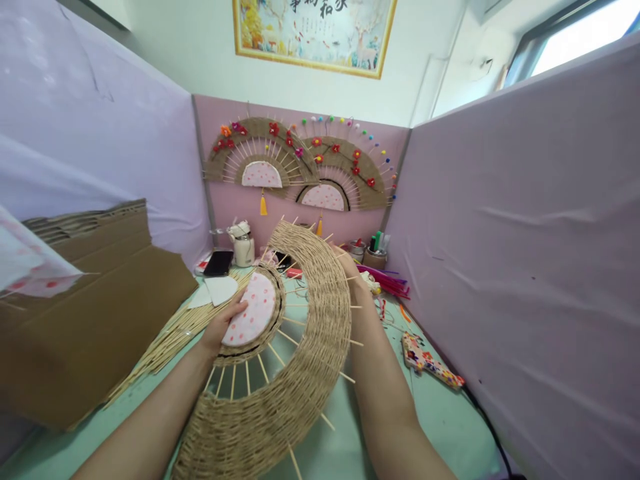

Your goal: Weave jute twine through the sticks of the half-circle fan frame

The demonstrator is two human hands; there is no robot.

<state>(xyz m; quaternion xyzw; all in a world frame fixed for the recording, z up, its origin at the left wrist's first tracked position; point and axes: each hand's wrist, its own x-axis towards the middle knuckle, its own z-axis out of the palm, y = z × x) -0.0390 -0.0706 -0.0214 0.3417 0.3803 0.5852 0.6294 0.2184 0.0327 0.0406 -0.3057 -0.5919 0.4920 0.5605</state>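
Note:
I hold a fan-shaped woven craft (320,333) of jute rope and thin wooden sticks above the table, with a pink dotted half-disc (253,313) at its centre. My left hand (223,323) grips the pink centre, thumb on top. My right hand (350,270) is closed over the outer woven band at its far edge; the fingers are partly hidden behind the weave.
A bundle of loose sticks (170,343) and brown cardboard sheets (85,313) lie at left. A floral glue gun (430,363) lies at right on the green table (440,427). Two finished fans (300,167) hang on the pink back wall, jars and tools below them.

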